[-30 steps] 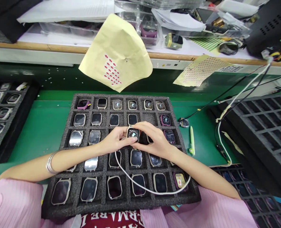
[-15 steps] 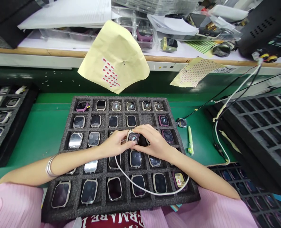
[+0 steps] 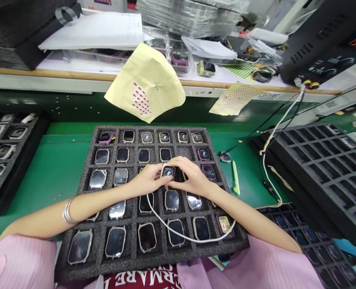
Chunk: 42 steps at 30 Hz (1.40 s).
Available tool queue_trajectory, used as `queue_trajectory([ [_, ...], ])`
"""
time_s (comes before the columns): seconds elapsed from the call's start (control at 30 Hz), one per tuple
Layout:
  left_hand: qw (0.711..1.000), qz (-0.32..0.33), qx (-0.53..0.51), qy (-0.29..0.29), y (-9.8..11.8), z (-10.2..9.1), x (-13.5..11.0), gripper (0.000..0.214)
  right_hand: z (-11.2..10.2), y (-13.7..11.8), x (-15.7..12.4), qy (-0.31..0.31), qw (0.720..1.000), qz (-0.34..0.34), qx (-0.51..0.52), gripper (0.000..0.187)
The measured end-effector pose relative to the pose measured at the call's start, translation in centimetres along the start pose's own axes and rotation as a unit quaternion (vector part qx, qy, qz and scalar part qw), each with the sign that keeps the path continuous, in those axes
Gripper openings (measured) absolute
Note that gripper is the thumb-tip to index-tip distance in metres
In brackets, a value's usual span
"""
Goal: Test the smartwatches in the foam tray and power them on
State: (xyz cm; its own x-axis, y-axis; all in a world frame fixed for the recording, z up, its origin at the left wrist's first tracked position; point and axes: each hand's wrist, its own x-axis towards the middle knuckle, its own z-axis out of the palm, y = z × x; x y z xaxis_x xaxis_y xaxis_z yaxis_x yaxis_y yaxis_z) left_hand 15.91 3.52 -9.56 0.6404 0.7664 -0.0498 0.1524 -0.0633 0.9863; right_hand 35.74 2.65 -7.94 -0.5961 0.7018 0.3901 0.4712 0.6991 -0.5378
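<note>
The watch (image 3: 168, 171) is held above the middle of the tray (image 3: 132, 239), between the two hands; its lit face now looks more squarely up at the camera, where half a second ago it leaned a little; both hands have otherwise kept nearly the same place and grip, which suggests that the handling of this one watch is still going on.

The left hand (image 3: 148, 179) is mostly closed, gripping the watch from the left, with its thumb over the near edge of the face; the right hand (image 3: 193, 176) is half curled, its fingers at the far edge of the watch and its thumb at the near edge, with a gap left inside the curve of the palm; a white cable (image 3: 196, 241) comes out from below the left hand and loops right over the near rows; whether it joins the watch is hidden.

The view has swung right, bringing red digits on the black box (image 3: 316, 44) into sight at the far right; the other watches (image 3: 147, 237) appear unmoved in their cells; the green pen (image 3: 235, 178) lies on the desk (image 3: 60, 164), just right of the tray.
</note>
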Motion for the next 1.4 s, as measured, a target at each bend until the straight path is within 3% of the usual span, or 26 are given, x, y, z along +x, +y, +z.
queue_trajectory([
  [0.2,1.0,0.006,0.013,0.009,0.1,0.0,0.2,0.016,0.1,0.2,0.0,0.005,0.999,-0.013,-0.029,0.041],
  [0.33,0.999,-0.005,-0.034,0.005,0.2,0.4,-0.1,0.027,-1.2,1.1,0.4,0.027,0.999,-0.021,-0.012,0.037],
  [0.47,0.989,-0.053,-0.138,-0.013,0.4,-0.1,-1.4,0.042,-3.4,4.2,0.5,0.09,0.992,0.072,-0.052,0.028],
  [0.6,0.986,-0.056,-0.156,-0.029,0.7,-2.0,-3.3,0.03,-5.6,6.0,0.1,-0.011,0.989,0.095,-0.11,0.032],
  [0.73,0.983,-0.12,-0.135,-0.037,1.0,-3.5,-4.2,0.02,-6.9,4.5,1.5,-0.103,0.968,0.086,-0.211,0.039],
  [0.87,0.974,-0.157,-0.154,-0.052,0.7,-3.6,-4.2,0.019,-5.0,2.7,4.7,-0.152,0.96,0.036,-0.231,0.029],
  [1.03,0.969,-0.149,-0.193,-0.033,0.5,-3.5,-4.4,0.023,-1.9,3.2,6.8,-0.204,0.951,0.031,-0.229,0.038],
  [1.13,0.967,-0.149,-0.206,-0.01,0.6,-3.7,-4.6,0.024,-1.7,3.2,6.7,-0.171,0.961,0.042,-0.214,0.034],
  [1.27,0.964,-0.154,-0.219,-0.012,0.7,-4.2,-4.8,0.03,-1.9,0.3,6.4,-0.051,0.995,0.061,-0.067,0.034],
  [1.33,0.962,-0.146,-0.226,-0.032,0.7,-4.4,-4.9,0.037,-1.4,-1.9,6.2,-0.047,0.998,0.052,0.0,0.036],
  [1.4,0.964,-0.128,-0.227,-0.042,0.7,-4.4,-5.0,0.042,-0.4,-3.7,6.0,-0.084,0.996,0.043,0.01,0.038],
])
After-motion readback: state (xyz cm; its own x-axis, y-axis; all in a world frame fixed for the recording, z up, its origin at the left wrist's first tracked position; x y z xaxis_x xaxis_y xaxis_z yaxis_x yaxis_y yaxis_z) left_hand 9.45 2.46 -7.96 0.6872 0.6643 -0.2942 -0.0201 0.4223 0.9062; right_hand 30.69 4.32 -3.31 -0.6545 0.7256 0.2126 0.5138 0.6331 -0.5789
